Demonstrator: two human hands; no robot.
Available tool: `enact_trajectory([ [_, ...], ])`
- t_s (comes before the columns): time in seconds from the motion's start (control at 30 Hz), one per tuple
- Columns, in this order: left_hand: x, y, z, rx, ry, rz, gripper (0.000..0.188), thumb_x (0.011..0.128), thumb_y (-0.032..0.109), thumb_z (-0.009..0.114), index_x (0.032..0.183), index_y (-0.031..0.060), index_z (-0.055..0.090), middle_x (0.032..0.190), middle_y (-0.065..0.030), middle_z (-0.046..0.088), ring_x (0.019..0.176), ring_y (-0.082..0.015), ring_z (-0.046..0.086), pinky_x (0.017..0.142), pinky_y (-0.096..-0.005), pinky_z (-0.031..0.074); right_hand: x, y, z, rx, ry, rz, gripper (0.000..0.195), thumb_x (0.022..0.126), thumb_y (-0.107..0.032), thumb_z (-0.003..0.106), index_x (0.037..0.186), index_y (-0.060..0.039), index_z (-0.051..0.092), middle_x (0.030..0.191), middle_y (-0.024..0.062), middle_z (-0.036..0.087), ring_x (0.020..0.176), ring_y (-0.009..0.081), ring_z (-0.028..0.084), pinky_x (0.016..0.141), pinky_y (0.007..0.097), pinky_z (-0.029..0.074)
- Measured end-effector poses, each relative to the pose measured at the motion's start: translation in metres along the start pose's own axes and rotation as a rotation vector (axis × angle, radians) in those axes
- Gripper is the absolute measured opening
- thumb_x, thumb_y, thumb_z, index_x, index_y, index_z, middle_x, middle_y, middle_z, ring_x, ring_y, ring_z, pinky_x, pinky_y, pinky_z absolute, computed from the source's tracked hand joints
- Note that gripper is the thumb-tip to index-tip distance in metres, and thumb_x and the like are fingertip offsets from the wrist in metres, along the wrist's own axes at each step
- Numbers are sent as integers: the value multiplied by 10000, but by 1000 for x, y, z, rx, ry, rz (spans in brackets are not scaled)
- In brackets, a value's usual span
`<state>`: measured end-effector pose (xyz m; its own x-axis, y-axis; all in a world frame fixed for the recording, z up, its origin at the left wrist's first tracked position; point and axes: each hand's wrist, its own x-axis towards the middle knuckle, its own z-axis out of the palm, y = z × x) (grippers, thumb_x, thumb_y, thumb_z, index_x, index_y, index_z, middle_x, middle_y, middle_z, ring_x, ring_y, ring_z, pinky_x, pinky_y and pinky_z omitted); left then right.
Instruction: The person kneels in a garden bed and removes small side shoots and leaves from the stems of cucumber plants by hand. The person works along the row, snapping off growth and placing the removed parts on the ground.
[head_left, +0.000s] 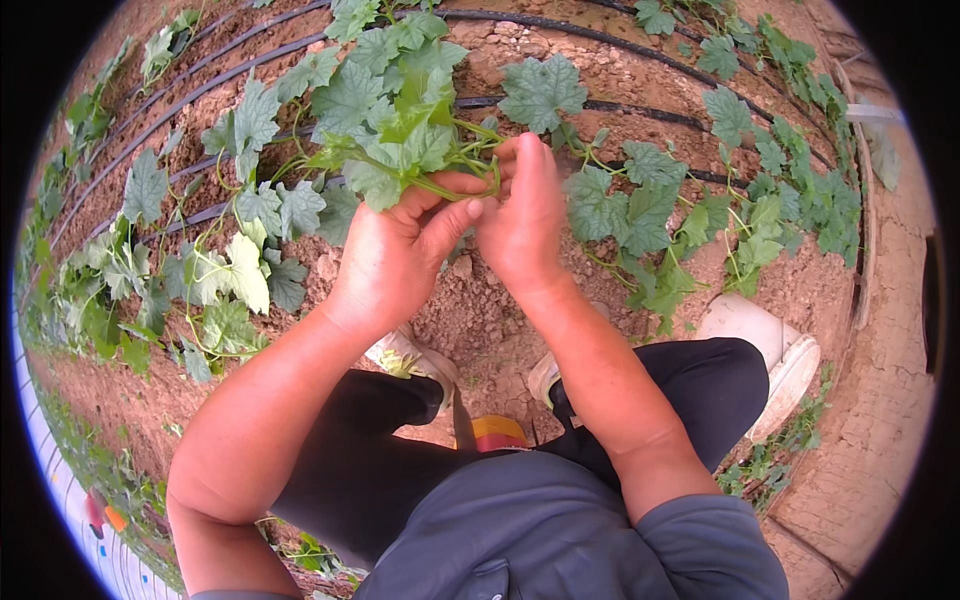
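Note:
Both hands meet at the upper middle of the head view, in front of a leafy vine plant (349, 97). My left hand (405, 247) has its thumb and fingers closed around a green vine stem (442, 191) whose leafy tip points left. Against it, my right hand (523, 210) has bent fingers at thin curled stems by the left thumb tip; its fingertips are partly hidden, so what it grips is unclear. Broad lobed leaves spread above and left of the hands. Right of my right hand, more vine leaves (626, 202) lie over the soil.
Black drip irrigation hoses (585, 28) cross the reddish soil beyond the hands. A white plastic bucket (750, 330) lies on its side by the right knee. Between the legs is a yellow and red object (497, 431). A cracked dirt path (892, 300) runs along the right.

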<state>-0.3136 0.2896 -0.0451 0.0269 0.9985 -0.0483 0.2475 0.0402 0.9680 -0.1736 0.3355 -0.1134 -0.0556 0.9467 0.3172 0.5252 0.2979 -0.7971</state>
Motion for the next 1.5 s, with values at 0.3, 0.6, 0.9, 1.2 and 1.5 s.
enact_trajectory([
  [0.3, 0, -7, -29, -96, 9, -254, 247, 994, 145, 619, 1166, -26, 663, 1095, -67, 693, 966, -133, 661, 864, -267, 510, 24, 21, -17, 286, -144, 300, 232, 861, 25, 598, 1063, 39, 486, 1076, 150, 641, 813, 164, 654, 648, 294, 538],
  [0.6, -5, -10, -33, -71, -31, -210, 237, 995, 121, 609, 1176, -28, 651, 1095, -62, 681, 985, -144, 657, 897, -274, 512, 35, 26, -6, 259, -241, 323, 206, 876, 22, 665, 1033, 35, 531, 920, 52, 668, 815, 100, 645, 717, 250, 531],
  [0.9, -6, -1, -29, -58, -56, -284, 231, 988, 103, 614, 1169, -35, 652, 1105, -73, 674, 1005, -144, 647, 903, -272, 519, 28, 31, -6, 350, -205, 349, 182, 869, 48, 650, 997, 23, 523, 882, 20, 639, 795, 59, 608, 687, 226, 513],
  [1.2, -7, 0, -30, 11, -68, -269, 224, 983, 98, 621, 1162, -30, 660, 1063, -71, 688, 976, -132, 645, 873, -263, 519, 31, 34, -3, 424, -258, 364, 168, 902, -1, 667, 992, 16, 527, 891, 27, 650, 792, 71, 612, 674, 226, 503],
  [1.5, -6, 2, -31, -22, -36, -300, 229, 984, 96, 618, 1171, -31, 654, 1063, -68, 685, 986, -135, 650, 896, -266, 522, 30, 36, 8, 123, -140, 14, 158, 881, 1, 664, 972, -6, 536, 841, 34, 646, 723, 79, 612, 647, 257, 515],
])
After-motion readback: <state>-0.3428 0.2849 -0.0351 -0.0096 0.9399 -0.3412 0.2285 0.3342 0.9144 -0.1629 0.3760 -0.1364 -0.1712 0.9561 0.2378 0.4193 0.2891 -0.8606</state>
